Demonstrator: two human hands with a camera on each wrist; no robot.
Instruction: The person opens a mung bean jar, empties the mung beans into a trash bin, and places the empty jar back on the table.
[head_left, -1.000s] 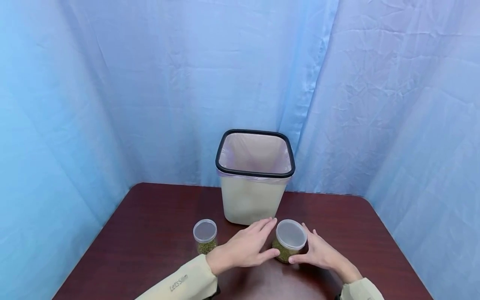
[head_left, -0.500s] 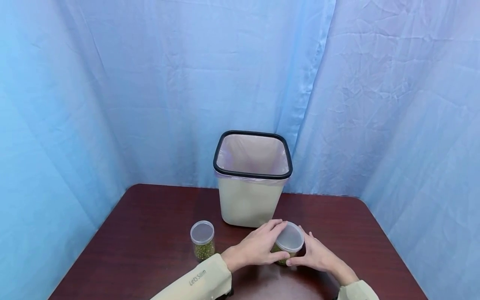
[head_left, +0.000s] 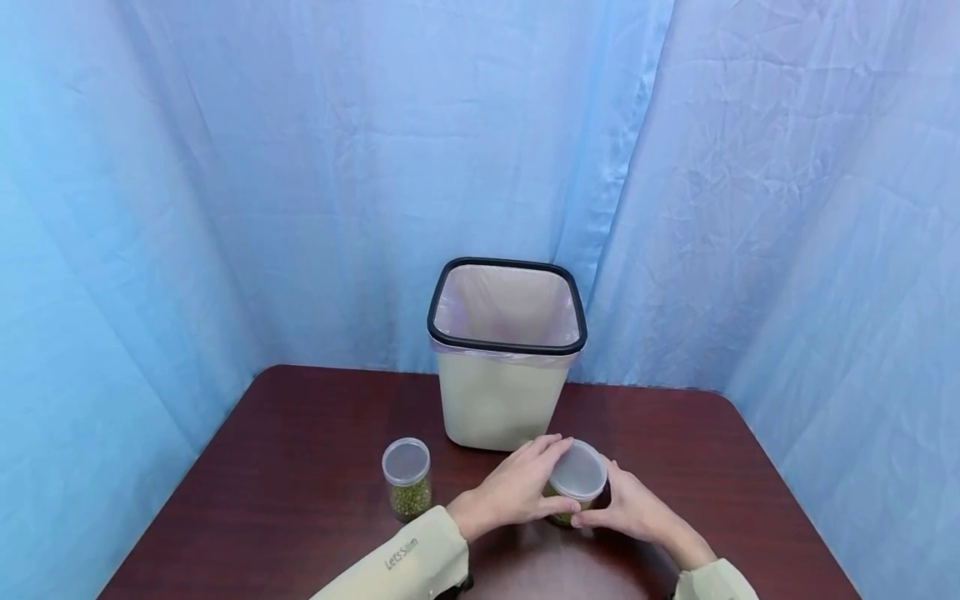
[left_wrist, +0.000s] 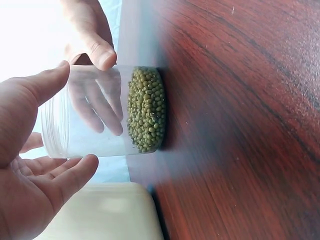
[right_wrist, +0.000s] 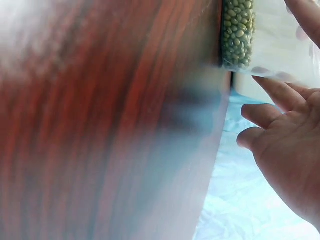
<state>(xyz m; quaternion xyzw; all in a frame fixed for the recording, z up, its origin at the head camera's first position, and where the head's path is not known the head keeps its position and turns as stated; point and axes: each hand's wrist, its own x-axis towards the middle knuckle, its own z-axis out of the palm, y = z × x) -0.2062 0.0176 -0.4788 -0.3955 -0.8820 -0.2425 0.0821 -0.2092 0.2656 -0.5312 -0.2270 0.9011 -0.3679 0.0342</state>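
Note:
A clear jar (head_left: 579, 471) with a translucent lid stands upright on the table, partly filled with green mung beans (left_wrist: 146, 110). My left hand (head_left: 517, 487) holds it around the lid and upper wall, thumb on the near side and fingers on the far side. From the right, my right hand (head_left: 637, 504) grips the same jar; its thumb touches the near wall while its fingers (left_wrist: 92, 107) show through the clear plastic behind. A second, narrower lidded jar (head_left: 407, 483) of mung beans stands to the left, with neither hand on it.
A pale bin (head_left: 498, 400) with a black rim and a thin liner stands behind the jars at the middle of the dark red wooden table (head_left: 315, 433). Light blue curtains (head_left: 360, 167) hang behind the table and along both sides.
My left hand has moved right, from beside the wider jar onto its lid and wall. The right hand has closed in on the jar. The narrower jar is now less covered by the sleeve.

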